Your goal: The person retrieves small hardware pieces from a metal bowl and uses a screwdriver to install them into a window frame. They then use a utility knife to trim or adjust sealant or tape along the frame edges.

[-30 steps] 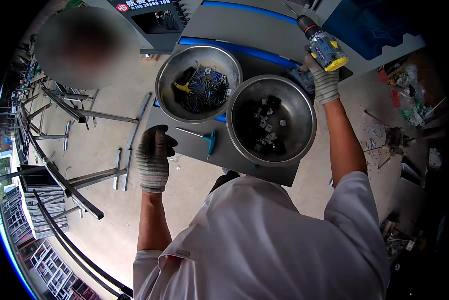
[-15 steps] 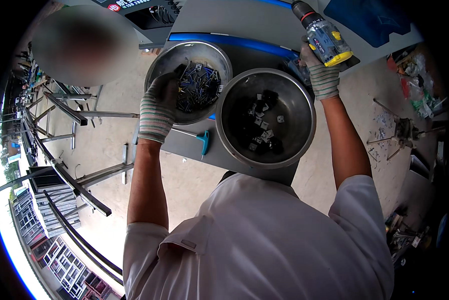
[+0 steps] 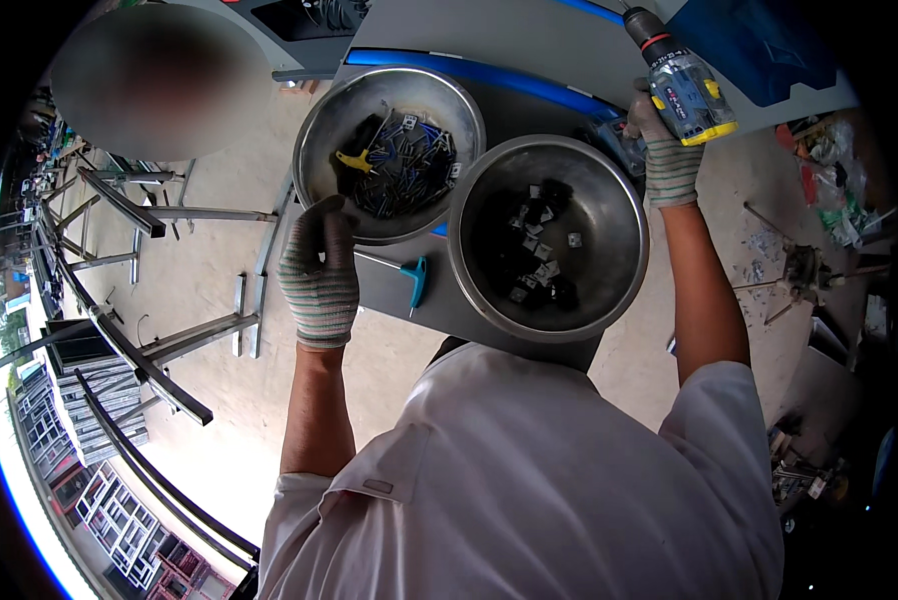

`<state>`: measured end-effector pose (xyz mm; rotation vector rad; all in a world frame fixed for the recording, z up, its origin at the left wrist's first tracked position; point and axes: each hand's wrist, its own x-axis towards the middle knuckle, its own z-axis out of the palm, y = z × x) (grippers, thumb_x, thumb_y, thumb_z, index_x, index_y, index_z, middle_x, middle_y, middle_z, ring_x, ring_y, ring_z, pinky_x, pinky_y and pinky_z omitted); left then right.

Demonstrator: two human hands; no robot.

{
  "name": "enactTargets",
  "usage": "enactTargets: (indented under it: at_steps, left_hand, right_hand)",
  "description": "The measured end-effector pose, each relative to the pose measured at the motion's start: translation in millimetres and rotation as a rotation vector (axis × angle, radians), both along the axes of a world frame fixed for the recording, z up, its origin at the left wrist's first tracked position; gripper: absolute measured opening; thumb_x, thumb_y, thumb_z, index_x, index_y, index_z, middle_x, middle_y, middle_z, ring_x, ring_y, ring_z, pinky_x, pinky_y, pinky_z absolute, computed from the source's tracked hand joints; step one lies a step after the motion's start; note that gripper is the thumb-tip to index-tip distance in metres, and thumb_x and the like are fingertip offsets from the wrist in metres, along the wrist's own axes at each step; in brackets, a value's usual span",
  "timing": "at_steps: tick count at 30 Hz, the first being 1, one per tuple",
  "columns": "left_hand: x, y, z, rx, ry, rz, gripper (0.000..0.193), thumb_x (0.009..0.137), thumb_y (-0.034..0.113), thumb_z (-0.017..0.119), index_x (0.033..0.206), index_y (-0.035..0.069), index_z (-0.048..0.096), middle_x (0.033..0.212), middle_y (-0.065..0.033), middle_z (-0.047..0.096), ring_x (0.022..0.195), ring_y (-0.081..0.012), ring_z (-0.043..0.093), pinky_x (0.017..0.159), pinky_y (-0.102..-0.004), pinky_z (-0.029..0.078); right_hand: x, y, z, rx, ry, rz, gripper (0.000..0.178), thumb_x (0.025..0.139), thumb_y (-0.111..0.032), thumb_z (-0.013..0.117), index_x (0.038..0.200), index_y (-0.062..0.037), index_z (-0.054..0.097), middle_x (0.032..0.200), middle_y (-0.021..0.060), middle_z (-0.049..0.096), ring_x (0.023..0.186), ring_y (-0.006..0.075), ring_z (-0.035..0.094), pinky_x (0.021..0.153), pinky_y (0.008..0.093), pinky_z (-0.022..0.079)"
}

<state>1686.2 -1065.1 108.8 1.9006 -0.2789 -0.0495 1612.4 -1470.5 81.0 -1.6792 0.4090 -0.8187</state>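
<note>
In my gloved right hand (image 3: 659, 150) is a cordless drill (image 3: 681, 90), grey-blue with yellow parts, its chuck pointing away to the upper left. Beside the near left rim of a metal bowl (image 3: 314, 115) is my gloved left hand (image 3: 319, 275). Its fingers are curled in, and whatever they hold is hidden. Many blue and silver screws (image 3: 409, 170) fill that bowl, along with a yellow object (image 3: 354, 160) and a few square metal pieces. A second metal bowl (image 3: 609, 290), nearer and to the right, contains black parts and small square plates (image 3: 544, 270).
A teal T-handled tool (image 3: 417, 282) lies on the grey table (image 3: 394, 300) below the bowls. Behind them runs a long blue strip (image 3: 489, 72). A blue case (image 3: 754, 55) sits far right. Metal frames (image 3: 209, 213) stand at left; a person (image 3: 159, 80) is beyond.
My left hand has come out of the screw bowl toward me, uncovering the yellow object. The drill appears slightly further right and lower as the view shifts.
</note>
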Motion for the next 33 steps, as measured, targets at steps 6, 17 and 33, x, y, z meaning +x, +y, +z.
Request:
enactTargets:
  at_steps: [6, 17, 33]
  left_hand:
    - [-45.3, 23.2, -35.1, 0.16, 0.027, -0.116, 0.018, 0.102, 0.01, 0.065, 0.118, 0.003, 0.071, 0.094, -0.0037, 0.074, 0.076, -0.0082, 0.061, 0.071, -0.0261, 0.052]
    - [-52.0, 14.7, -58.6, 0.613, -0.125, -0.398, 0.044, 0.082, 0.02, 0.078, 0.123, 0.008, 0.064, 0.115, -0.0192, 0.065, 0.103, -0.0427, 0.063, 0.084, -0.0507, 0.055]
    - [-71.6, 20.2, -54.4, 0.581, -0.193, -0.325, 0.038, 0.088, 0.007, 0.071, 0.126, 0.008, 0.066, 0.104, -0.0148, 0.068, 0.085, -0.0305, 0.069, 0.071, -0.0401, 0.056]
  right_hand:
    - [3.5, -1.1, -4.7, -0.063, 0.002, 0.027, 0.03, 0.088, -0.021, 0.08, 0.106, -0.0032, 0.066, 0.073, 0.0015, 0.065, 0.063, 0.0103, 0.06, 0.065, 0.028, 0.052]
    - [0.1, -14.4, -9.5, -0.214, 0.078, 0.062, 0.039, 0.094, -0.03, 0.075, 0.114, 0.0017, 0.065, 0.071, 0.0028, 0.062, 0.068, 0.0124, 0.06, 0.068, 0.0278, 0.049]
    - [-5.9, -30.0, -40.8, -0.045, -0.082, -0.064, 0.051, 0.09, -0.028, 0.082, 0.13, -0.0034, 0.061, 0.116, 0.0072, 0.068, 0.101, 0.0149, 0.066, 0.095, 0.0338, 0.053]
